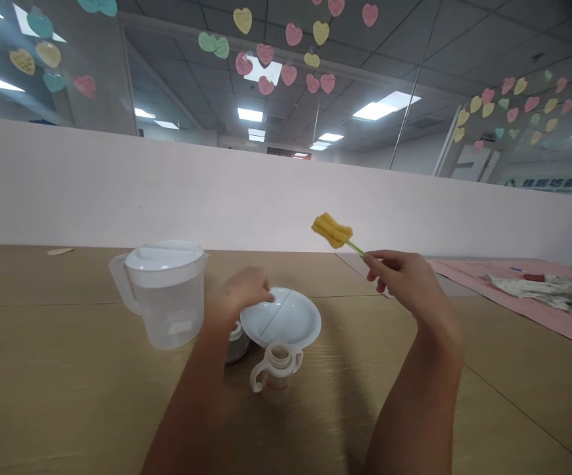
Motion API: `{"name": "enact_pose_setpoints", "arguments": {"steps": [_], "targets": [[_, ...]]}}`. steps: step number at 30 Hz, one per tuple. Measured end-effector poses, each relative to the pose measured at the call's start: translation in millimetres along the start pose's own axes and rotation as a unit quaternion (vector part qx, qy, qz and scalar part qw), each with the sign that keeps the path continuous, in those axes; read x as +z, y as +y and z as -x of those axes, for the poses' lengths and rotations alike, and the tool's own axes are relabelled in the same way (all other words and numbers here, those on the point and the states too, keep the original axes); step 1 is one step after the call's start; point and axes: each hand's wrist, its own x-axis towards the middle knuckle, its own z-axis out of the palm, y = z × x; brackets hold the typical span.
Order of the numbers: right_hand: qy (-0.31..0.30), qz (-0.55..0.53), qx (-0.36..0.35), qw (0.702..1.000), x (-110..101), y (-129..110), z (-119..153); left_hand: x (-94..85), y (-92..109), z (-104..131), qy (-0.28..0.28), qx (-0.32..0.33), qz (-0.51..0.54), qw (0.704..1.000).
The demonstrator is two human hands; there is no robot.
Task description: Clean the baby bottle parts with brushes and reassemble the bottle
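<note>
My right hand pinches the thin green handle of a yellow sponge brush, raised above the table with its head pointing left. My left hand, slightly blurred, is at the left rim of a white plate, its fingers curled; whatever they may hold is hidden. In front of the plate stands an open clear bottle with two white handles. A dark container with a pale neck is partly covered by my left wrist. Left of my left hand stands a clear lidded pitcher.
A flat pale piece lies at the back left of the brown table. On the right, a pink cloth bears crumpled pale material and a red item. A low white wall and glass with heart notes stand behind.
</note>
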Motion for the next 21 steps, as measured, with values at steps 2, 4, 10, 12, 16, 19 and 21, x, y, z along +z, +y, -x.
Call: {"name": "enact_pose_setpoints", "arguments": {"steps": [2, 4, 10, 12, 16, 19, 21], "targets": [[0.034, -0.036, -0.017, 0.999, -0.9, 1.0, -0.6, 4.8, 28.0, 19.0, 0.008, 0.139, 0.035, 0.990], [0.068, -0.075, -0.031, 0.994, -2.1, 3.1, -1.0, 16.0, 48.6, 35.2, -0.056, 0.227, 0.010, 0.972], [0.117, -0.130, -0.044, 0.984, -5.7, 6.9, -0.6, 47.5, 42.9, 50.0, -0.107, 0.214, -0.126, 0.963], [0.118, -0.127, -0.047, 0.984, -6.0, 5.7, 0.0, 52.4, 33.1, 47.0, -0.113, 0.206, -0.135, 0.963], [0.102, -0.111, -0.058, 0.987, -5.2, 0.3, 1.5, 54.7, 22.7, 39.4, -0.135, 0.217, -0.126, 0.958], [0.086, -0.099, -0.056, 0.990, -4.6, -4.1, 3.1, 44.6, 18.4, 36.0, -0.148, 0.226, -0.083, 0.959], [0.070, -0.108, -0.054, 0.990, -4.4, -5.9, 4.2, 31.3, 14.1, 35.6, -0.132, 0.233, -0.018, 0.963]]}}
